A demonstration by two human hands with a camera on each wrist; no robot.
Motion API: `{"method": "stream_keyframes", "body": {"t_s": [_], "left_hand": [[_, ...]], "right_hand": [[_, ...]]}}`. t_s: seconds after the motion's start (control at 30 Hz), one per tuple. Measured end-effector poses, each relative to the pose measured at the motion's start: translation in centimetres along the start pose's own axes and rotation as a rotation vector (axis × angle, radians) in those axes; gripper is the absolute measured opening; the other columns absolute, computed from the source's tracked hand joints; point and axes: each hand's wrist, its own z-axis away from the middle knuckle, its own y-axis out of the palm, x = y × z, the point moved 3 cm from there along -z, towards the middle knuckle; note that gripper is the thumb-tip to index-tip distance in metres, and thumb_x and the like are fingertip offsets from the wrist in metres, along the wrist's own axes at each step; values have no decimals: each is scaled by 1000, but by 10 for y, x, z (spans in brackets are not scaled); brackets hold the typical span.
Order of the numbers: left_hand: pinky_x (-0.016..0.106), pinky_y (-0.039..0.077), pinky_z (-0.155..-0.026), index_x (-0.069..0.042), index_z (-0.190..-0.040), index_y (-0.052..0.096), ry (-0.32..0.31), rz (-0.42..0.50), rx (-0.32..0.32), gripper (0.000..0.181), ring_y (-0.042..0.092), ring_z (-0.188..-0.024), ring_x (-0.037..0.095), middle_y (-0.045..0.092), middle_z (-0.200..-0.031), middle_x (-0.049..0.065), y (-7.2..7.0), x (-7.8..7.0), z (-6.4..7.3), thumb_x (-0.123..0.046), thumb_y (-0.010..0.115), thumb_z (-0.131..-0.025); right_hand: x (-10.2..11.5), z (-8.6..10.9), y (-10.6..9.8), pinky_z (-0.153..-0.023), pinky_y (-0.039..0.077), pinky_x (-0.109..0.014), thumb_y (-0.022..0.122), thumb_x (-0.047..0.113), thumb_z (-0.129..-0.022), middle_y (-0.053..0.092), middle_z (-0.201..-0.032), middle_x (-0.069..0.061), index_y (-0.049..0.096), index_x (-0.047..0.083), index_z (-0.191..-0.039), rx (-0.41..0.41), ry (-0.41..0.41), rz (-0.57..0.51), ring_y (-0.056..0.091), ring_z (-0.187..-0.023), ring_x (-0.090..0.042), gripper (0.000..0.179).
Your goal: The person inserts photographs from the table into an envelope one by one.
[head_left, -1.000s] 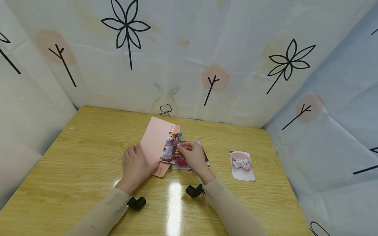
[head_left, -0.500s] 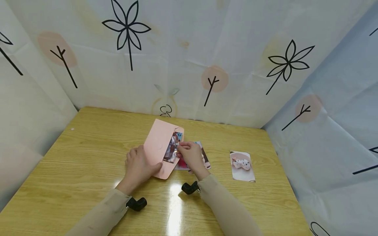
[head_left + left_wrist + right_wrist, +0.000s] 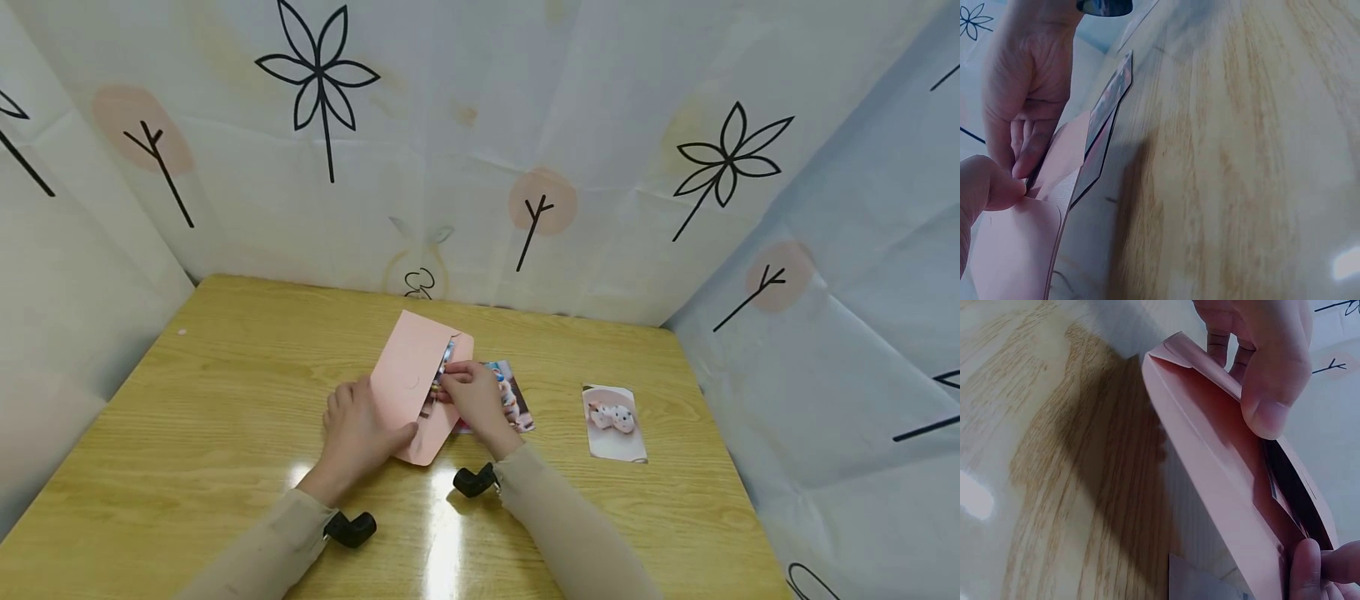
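My left hand [image 3: 356, 432] grips a pink envelope [image 3: 405, 358], its thumb over the edge of the opening and its fingers behind. In the right wrist view the envelope's mouth gapes, the left thumb [image 3: 1270, 415] at its rim. My right hand [image 3: 480, 404] pinches a colourful photo card [image 3: 448, 353] at that mouth. Most of this card is hidden inside the envelope; only a narrow strip shows along the opening. Beneath the envelope's flap side and the right hand lie overlapping photo cards [image 3: 517, 402], partly covered. They show as a small stack of cards [image 3: 1110, 100] in the left wrist view.
A single photo card [image 3: 613, 422] with a spotted white object printed on it lies apart on the right of the wooden table [image 3: 225, 400]. Patterned white cloth [image 3: 450, 150] rises behind the table and along its sides. Black wrist cameras [image 3: 351, 529] hang below both sleeves.
The photo card has slid leftward into the envelope, from nearly full view to a strip. The right hand followed it left. The left hand and envelope shifted slightly right and nearer.
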Motion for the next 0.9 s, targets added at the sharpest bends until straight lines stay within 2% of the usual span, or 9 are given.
{"method": "stream_keyframes", "body": {"t_s": [0.13,0.37,0.53,0.7,0.9], "left_hand": [[54,30,-86,6,-131,40,5,2,-4,99,34,-108,40,38,-119,26,1,0,1,-50,82,-61],[53,30,-86,6,-132,39,4,-9,-11,101,34,-107,40,38,-119,26,3,2,2,-51,82,-61],[53,30,-86,6,-133,39,3,-2,-15,101,34,-108,40,38,-119,26,3,4,2,-50,83,-61],[52,29,-86,6,-130,41,10,-17,-33,98,35,-106,40,40,-117,26,3,7,1,-51,82,-61],[53,30,-84,9,-124,43,45,-64,-78,94,36,-102,43,42,-113,29,-3,12,-4,-50,82,-62]], "right_hand": [[0,0,1,-69,56,-34,63,5,-92,70,-90,-16,63,-3,-110,25,-6,7,70,-76,-27,20],[2,1,4,-67,56,-34,62,5,-92,69,-88,-15,64,-2,-109,55,-10,6,68,-71,-22,18],[3,1,4,-68,56,-36,62,6,-93,69,-91,-17,63,-2,-111,72,-6,-1,69,-75,-29,20],[21,12,2,-73,55,-44,61,7,-94,66,-101,-24,58,-6,-122,115,7,17,66,-87,-41,31],[46,26,-9,-79,53,-49,62,16,-95,65,-109,-22,50,-2,-134,199,-32,135,65,-91,-42,45]]}}
